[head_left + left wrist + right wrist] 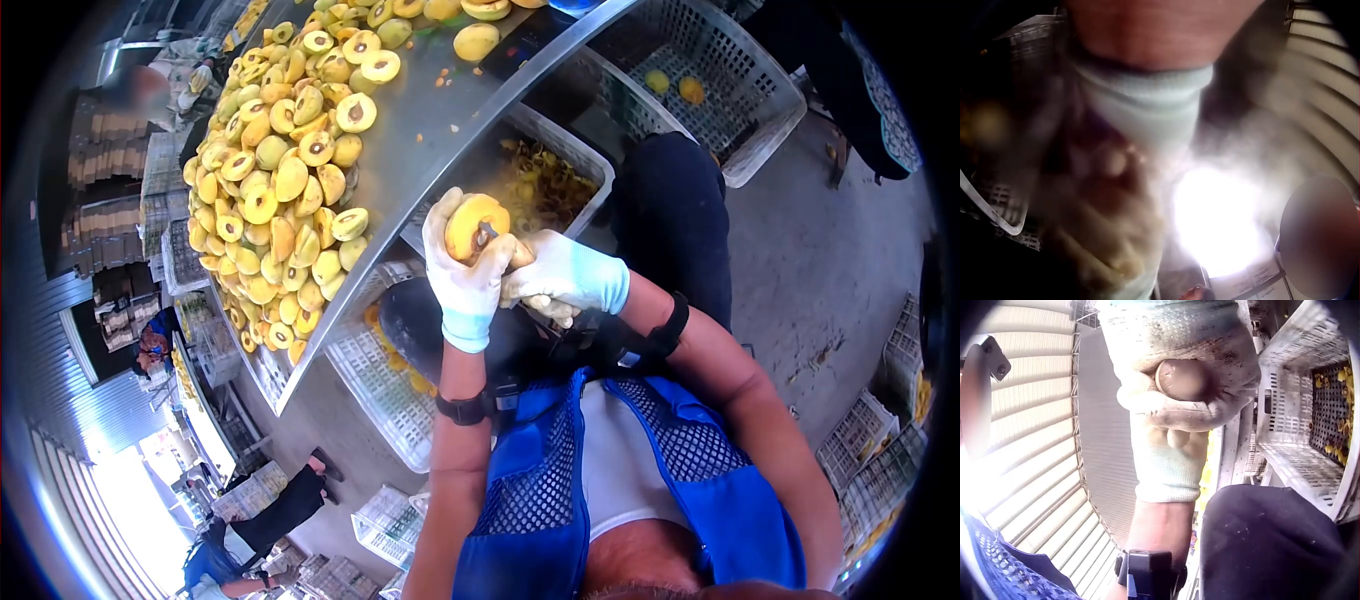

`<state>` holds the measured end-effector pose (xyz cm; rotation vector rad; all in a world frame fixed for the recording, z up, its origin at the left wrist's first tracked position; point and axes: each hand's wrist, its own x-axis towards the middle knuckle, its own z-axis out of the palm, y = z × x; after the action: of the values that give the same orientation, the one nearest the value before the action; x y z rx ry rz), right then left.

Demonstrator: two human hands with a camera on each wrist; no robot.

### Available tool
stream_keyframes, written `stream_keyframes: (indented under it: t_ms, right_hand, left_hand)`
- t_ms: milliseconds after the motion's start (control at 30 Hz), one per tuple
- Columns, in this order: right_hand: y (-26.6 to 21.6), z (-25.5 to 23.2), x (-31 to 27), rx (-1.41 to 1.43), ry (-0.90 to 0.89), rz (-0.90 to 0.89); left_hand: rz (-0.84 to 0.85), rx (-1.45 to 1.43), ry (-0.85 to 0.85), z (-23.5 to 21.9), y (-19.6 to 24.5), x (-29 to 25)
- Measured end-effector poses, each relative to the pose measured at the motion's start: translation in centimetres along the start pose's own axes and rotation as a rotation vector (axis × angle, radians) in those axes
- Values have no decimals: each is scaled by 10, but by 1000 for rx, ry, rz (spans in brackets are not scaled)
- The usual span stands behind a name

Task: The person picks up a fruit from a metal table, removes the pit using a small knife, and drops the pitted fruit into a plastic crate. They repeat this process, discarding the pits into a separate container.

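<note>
Cupping a yellow fruit (pixel 473 224) in the gloved left hand (pixel 462 275), the person holds it up in front of the chest, just off the edge of the slanted steel table (pixel 420 130). The left fingers curl up behind and round the fruit, so it sits in their crook with its cut face turned outward. The gloved right hand (pixel 560 280) is pressed close beside it, fingers clenched round the handle of a small tool (pixel 487 236) whose tip is dug into the fruit's centre. In the right wrist view that fist (pixel 1179 394) shows tightly closed, the handle's round butt end poking out. A heap of halved fruit (pixel 280 190) covers the table, well apart from the hands, and a white plastic crate (pixel 560 150) of scraps sits below the table edge.
</note>
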<state>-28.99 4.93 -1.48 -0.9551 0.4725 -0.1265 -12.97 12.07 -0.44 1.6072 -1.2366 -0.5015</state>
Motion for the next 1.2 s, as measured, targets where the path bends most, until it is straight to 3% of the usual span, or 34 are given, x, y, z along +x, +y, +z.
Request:
stream_keyframes:
  t_ms: [167, 333, 400, 500, 600, 733, 767, 867, 900, 933, 1000, 1033, 1067, 1100, 1167, 1200]
  right_hand:
    - [9, 0, 9, -299, 96, -2]
    - [-7, 7, -3, -182, 26, 153]
    - [-7, 7, -4, -110, -19, 181]
    - [-3, 5, -5, 28, -84, 208]
    - [3, 5, -2, 83, -104, 211]
    - [4, 8, -2, 136, -115, 225]
    - [3, 9, -3, 176, -125, 244]
    - [5, 11, -1, 332, -172, 227]
    - [4, 12, -1, 322, -197, 216]
    - [2, 14, -1, 313, -222, 205]
    - [-2, 16, -1, 289, -241, 169]
    - [-3, 17, -3, 277, -234, 145]
    - [-4, 17, -4, 266, -225, 121]
    - [-4, 14, 0, 246, -170, 171]
    - [-6, 16, 5, 100, -50, 228]
    - [-6, 17, 6, 28, 14, 250]
  left_hand:
    - [46, 47, -28, -1, -5, -4]
    - [-193, -205, -150, -15, -3, 8]
    - [-183, -409, -118, -12, -14, 6]
    - [-280, -489, -50, -3, -7, 8]
    - [-176, -547, -13, 5, -24, 6]
    - [-295, -388, -228, -6, -19, 20]
    - [-358, -445, -259, -8, -13, 23]
    - [-269, -839, -250, -1, -31, 19]
    - [-237, -1034, -222, 9, -32, 12]
    - [-375, -1268, -182, 12, -26, 4]
    - [-362, -1328, -10, 13, -23, 3]
    - [-342, -1224, 55, 1, -25, 4]
    - [-424, -1180, 256, -15, -34, 2]
    - [-476, -1216, 325, -41, -35, 4]
    - [-183, -98, 445, -86, -27, -3]
    - [-132, 448, 278, -122, -19, -2]
